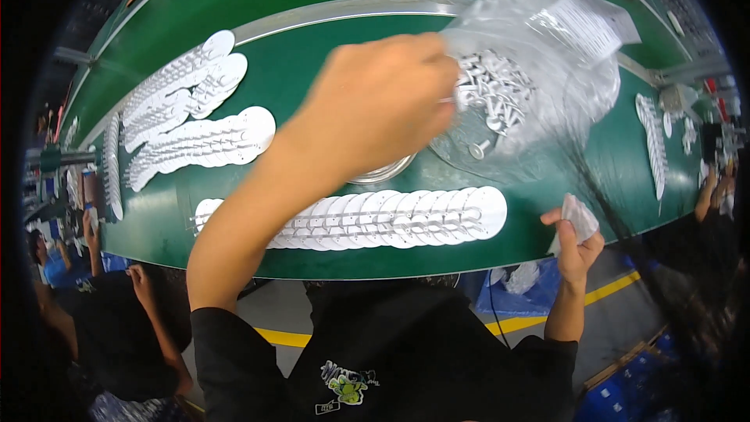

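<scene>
My left hand [391, 94] reaches across the table, its fingers closed at the edge of a clear plastic bag [562, 113]. What those fingertips hold, if anything, is hidden. Inside the bag lies a heap of small white parts with round heads and stems [500, 90]. My right hand [576, 256], at the table's front edge, grips a crumpled white cloth-like piece [580, 217]. Between my arms and partly behind my left forearm runs a long row of overlapping white discs with metal pins [391, 219]. A round metal rim [383, 173] shows below my left hand.
More rows of overlapping white discs [199, 141] lie at the left, and another row [652, 144] at the far right. A raised metal edge [351, 8] runs along the table's back. Other people [117, 328] sit nearby. A blue bag [527, 289] is below the table.
</scene>
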